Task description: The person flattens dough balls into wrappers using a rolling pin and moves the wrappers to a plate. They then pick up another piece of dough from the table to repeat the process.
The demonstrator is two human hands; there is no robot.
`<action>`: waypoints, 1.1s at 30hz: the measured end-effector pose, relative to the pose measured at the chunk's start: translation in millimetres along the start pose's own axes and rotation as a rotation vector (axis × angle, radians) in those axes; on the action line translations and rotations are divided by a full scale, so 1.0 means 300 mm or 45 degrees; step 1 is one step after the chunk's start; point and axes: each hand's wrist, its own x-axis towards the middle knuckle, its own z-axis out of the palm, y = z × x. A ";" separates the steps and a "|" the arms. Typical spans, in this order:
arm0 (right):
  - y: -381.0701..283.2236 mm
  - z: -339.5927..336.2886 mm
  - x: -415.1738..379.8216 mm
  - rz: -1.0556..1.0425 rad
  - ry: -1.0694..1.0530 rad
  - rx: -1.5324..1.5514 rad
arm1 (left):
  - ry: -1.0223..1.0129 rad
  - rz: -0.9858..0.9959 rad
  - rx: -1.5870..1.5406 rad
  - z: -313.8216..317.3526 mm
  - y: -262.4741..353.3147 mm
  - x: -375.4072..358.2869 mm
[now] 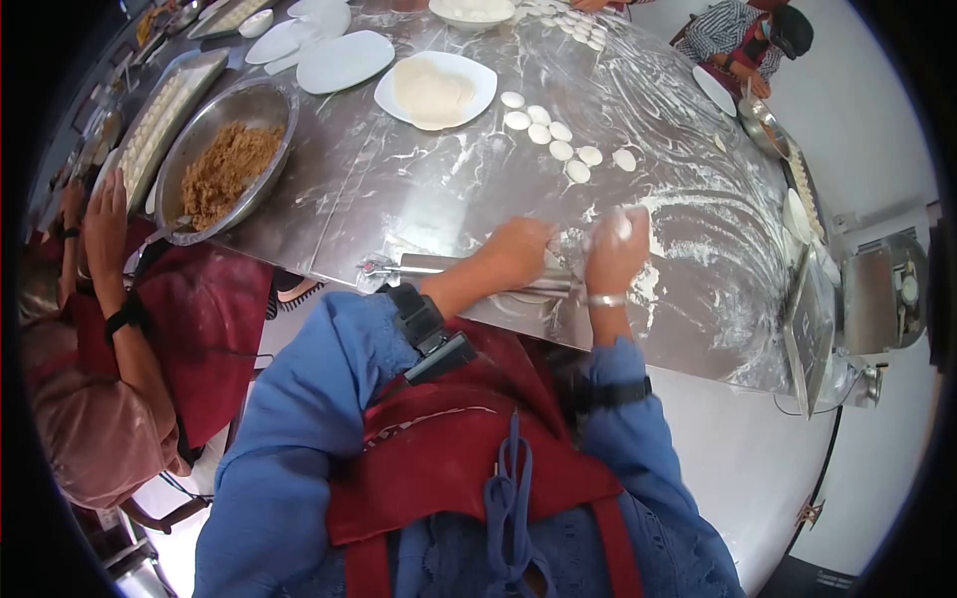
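Observation:
My left hand point(516, 253) is curled closed over the table's near edge, its fingers turned away and hidden. Under that wrist lies a steel rolling pin point(427, 263), its far end showing past the hand. Just to the right, my right hand point(615, 261) is closed too, with a floury white patch on top of its fingers; I cannot tell what it grips. Loose flour surrounds both hands. Beyond them, several small flattened dough rounds point(560, 150) lie on the steel table point(419, 189).
At left stand a metal bowl of brown filling point(284, 159), a long tray of dumplings point(164, 130) and a co-worker's hand point(105, 214). A plate of dough wrappers point(483, 95) and white plates point(344, 62) sit farther back. Another person point(733, 45) works at far right.

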 end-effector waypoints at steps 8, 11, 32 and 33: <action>-0.070 -0.094 -0.120 0.156 -0.014 -0.005 | -0.138 -0.007 0.153 -0.037 -0.014 -0.012; -0.066 -0.053 -0.076 0.294 0.019 0.116 | -0.144 -0.009 0.054 -0.025 -0.004 -0.024; -0.013 -0.044 -0.051 0.021 0.012 -0.086 | -0.083 0.019 0.026 -0.012 0.012 -0.018; -0.013 -0.078 -0.091 0.021 0.004 -0.088 | -0.041 0.018 0.062 -0.017 0.004 -0.031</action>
